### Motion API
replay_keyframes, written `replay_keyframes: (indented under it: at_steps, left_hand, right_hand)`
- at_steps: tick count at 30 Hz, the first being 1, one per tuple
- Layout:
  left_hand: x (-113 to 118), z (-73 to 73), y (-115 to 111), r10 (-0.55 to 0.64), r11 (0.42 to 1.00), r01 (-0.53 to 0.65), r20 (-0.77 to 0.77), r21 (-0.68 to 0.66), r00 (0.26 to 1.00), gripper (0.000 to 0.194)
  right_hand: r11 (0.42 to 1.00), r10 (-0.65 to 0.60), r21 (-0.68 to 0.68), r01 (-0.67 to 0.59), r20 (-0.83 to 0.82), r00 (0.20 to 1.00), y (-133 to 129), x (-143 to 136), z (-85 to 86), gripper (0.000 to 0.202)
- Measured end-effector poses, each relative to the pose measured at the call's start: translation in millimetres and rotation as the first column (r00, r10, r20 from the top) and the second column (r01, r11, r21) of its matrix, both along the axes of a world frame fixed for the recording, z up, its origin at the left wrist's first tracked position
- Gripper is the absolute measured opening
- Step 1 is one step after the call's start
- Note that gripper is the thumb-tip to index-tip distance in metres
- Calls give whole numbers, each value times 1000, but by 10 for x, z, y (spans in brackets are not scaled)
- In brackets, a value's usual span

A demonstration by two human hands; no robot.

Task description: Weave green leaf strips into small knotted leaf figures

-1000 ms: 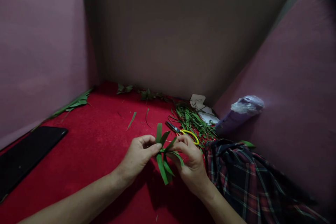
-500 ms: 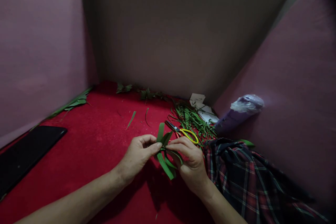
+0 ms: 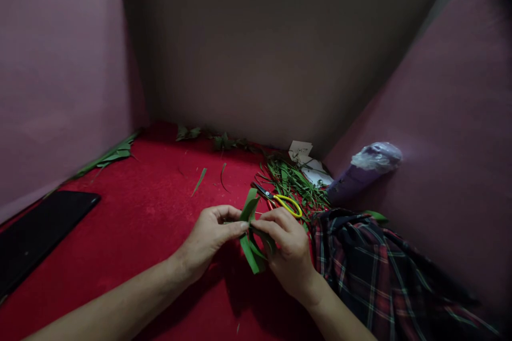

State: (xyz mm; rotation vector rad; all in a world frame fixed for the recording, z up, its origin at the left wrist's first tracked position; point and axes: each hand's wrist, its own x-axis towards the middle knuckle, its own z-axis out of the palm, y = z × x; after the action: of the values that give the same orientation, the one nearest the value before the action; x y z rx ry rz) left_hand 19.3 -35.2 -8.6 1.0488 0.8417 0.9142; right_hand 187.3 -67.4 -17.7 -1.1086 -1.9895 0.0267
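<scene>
While scissors (image 3: 267, 193) lie beyond the right fingers (image 3: 277, 216), greenery (image 3: 295, 183) apparently touches them.

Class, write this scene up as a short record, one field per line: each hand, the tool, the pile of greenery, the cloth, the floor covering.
Left hand: pinches green leaf strips
Right hand: pinches the same strips, fingertips close to the left's
Tool: scissors with a yellow handle, beyond the right hand
Greenery: tangled pile, right of the scissors
Cloth: dark plaid cloth, right of the right hand
Floor covering: red
</scene>
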Motion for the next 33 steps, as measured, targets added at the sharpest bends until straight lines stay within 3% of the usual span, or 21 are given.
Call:
replay_keyframes:
  at_steps: [8, 11, 14, 18, 22, 27, 33]
  left_hand:
    - [5, 22, 5, -6, 1000, 7, 14, -24, 1000, 15]
    - [-3, 40, 7, 8, 1000, -7, 16, -26, 1000, 16]
    - [-14, 46, 13, -5, 1000, 6, 11, -21, 1000, 17]
    - [-14, 50, 11, -26, 1000, 25, 18, 13, 1000, 17]
    - [-6, 64, 2, -48, 998, 48, 16, 38, 999, 17]
    - [-6, 71, -6, -46, 999, 45, 54, 17, 997, 28]
    - [-21, 53, 3, -43, 999, 43, 8, 19, 999, 16]
  right_hand:
    - [1000, 13, -15, -12, 23, 1000, -16, 3, 50, 25]
    - [989, 52, -129, -69, -131, 990, -37, -10, 120, 24]
    - [949, -14, -303, -91, -327, 945, -29, -14, 163, 20]
    - [891, -30, -431, -145, -374, 927, 8, -17, 170, 16]
    - [896, -16, -422, -138, -343, 939, 9, -35, 163, 4]
    - [908, -11, -393, -148, -373, 928, 9, -40, 125, 10]
    - [900, -3, -406, -157, -365, 931, 5, -3, 173, 14]
